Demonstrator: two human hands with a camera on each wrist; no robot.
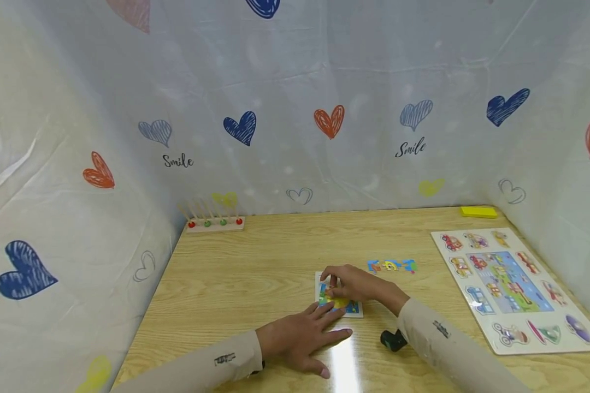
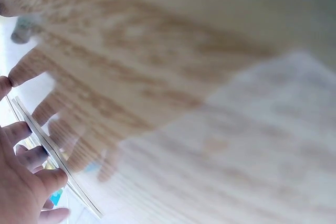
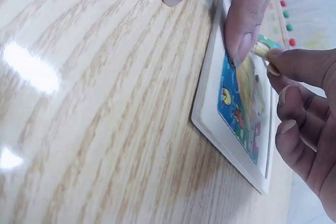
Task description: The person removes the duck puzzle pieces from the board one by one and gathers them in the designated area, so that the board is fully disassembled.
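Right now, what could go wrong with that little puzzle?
The puzzle piece pinched by the right hand could slip from its fingertips. The left hand touches the puzzle board; an uneven push might slide it. The loose pieces lie near the right hand, so a careless sweep could scatter them.

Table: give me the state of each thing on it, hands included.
Small puzzle, flat, partly covered by hands.
Left hand, spread, resting on that puzzle.
Right hand, pinching a puzzle piece.
Loose pieces, lying outside that puzzle.
Large puzzle board, flat.
Bead stand, upright, beads at base.
Yellow block, lying flat.
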